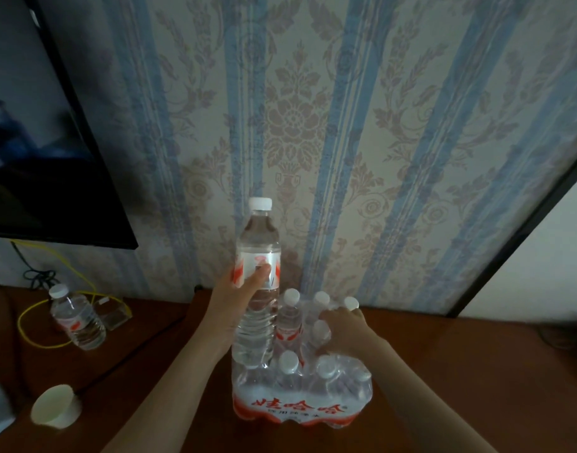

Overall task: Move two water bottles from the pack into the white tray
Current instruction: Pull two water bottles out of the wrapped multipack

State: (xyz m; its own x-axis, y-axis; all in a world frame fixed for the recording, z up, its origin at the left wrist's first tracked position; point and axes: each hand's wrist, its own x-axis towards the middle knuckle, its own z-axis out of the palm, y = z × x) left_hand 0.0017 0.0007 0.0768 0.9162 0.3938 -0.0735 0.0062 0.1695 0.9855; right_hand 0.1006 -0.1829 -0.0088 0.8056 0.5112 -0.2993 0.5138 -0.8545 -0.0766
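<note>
A water bottle (259, 282) with a white cap is held upright by the left hand (239, 300), its fingers (260, 275) clamped around the label, and its bottom is just above the near left corner of the pack (301, 384). The right hand (344, 331) is laid on top of the pack, fingers spread over the caps and not clamped on anything. The pack is stood on the brown desk (444, 371), and another bottle (78, 322) is seen far to the left beside a yellow cable (29, 317) and a paper cup (55, 409).
</note>
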